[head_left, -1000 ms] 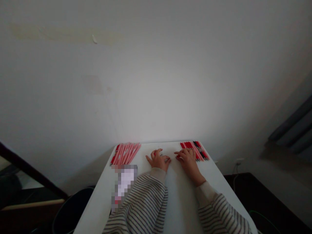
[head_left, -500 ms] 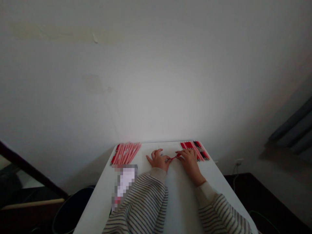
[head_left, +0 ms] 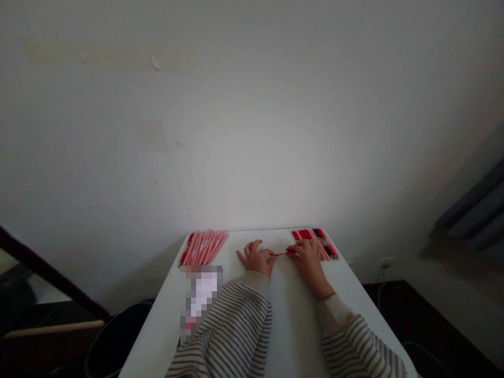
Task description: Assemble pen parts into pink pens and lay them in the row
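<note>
Both my hands rest near the far edge of a white table (head_left: 291,315). My left hand (head_left: 255,259) and my right hand (head_left: 307,256) each pinch one end of a thin red pen (head_left: 280,254) held level between them. A row of pink pens (head_left: 205,247) lies at the table's far left. A second batch of red and black pens (head_left: 317,240) lies at the far right, just beyond my right hand. Striped sleeves cover both forearms.
A blurred-out flat item (head_left: 201,299) lies on the table by my left sleeve. A dark bin (head_left: 114,341) stands on the floor to the left. A plain wall rises behind the table. A dark cabinet (head_left: 409,315) sits at the right.
One second ago my hands were apart with no pen visible between them. A red pen now spans the gap, gripped at both ends, and my right hand has shifted slightly right.
</note>
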A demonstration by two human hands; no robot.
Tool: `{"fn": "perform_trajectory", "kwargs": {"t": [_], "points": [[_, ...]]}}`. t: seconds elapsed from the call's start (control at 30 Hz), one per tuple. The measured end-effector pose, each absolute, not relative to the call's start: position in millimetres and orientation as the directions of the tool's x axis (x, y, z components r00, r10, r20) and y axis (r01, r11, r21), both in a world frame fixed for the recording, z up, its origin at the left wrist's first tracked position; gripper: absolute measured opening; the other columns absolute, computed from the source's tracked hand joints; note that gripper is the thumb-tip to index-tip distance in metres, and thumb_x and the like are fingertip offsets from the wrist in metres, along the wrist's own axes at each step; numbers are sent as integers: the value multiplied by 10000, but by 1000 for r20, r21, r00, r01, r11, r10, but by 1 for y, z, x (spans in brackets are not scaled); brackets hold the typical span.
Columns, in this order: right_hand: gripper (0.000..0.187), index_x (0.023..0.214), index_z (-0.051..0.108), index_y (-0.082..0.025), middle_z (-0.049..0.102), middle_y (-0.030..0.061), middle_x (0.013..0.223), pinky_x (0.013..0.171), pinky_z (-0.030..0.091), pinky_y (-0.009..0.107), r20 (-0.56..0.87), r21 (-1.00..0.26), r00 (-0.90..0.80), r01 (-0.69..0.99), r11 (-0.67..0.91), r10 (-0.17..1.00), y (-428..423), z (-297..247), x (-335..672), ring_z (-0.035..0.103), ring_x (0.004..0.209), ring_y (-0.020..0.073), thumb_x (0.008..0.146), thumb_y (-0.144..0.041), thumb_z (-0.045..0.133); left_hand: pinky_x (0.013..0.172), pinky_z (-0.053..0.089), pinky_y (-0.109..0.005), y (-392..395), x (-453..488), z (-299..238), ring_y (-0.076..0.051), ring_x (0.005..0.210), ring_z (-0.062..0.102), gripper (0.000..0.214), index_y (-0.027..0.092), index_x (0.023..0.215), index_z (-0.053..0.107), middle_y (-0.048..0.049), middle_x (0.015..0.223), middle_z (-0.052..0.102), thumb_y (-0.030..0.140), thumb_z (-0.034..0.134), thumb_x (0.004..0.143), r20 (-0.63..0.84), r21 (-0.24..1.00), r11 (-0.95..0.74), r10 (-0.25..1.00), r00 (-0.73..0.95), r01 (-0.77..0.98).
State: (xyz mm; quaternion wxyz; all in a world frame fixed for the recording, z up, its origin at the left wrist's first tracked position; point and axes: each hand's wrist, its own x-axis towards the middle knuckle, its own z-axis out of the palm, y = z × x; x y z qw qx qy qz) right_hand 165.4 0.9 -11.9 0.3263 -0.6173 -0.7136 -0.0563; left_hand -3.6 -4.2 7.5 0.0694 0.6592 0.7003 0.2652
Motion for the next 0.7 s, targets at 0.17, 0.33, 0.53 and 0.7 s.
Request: {"fn": "perform_trajectory", "kwargs": {"t": [0.17,0.33,0.53,0.7], "points": [[155,932,717,-308,578,64,1038,934,293,451,535,-327,-15,918,223,845,2,-13,167,447,1035,260,833,-319,598,1089,128,-680,-6,-3,10,-271,1272,363,102,368,807,722,28,1312,533,329,686,719,262,472,12,953,-153,882],[155,933,716,-299,582,63,1030,941,284,449,554,-323,4,923,211,832,2,-13,169,448,1030,258,841,-314,592,1084,161,-674,-6,-3,9,-267,1254,377,108,360,808,717,23,1297,542,300,673,730,295,474,16,939,-176,880],[164,926,716,-283,586,74,1024,902,305,432,566,-334,41,925,183,823,6,-17,173,446,1023,260,850,-322,577,1080,153,-680,-2,-2,4,-268,1242,384,100,343,814,715,18,1275,558,320,683,722,338,468,5,923,-184,884],[175,921,713,-276,589,74,1023,906,298,439,549,-340,50,926,168,835,7,-15,173,445,1021,260,859,-333,560,1085,123,-689,0,1,3,-262,1236,376,100,319,820,714,1,1277,545,328,670,730,368,466,-30,915,-163,884]]}}
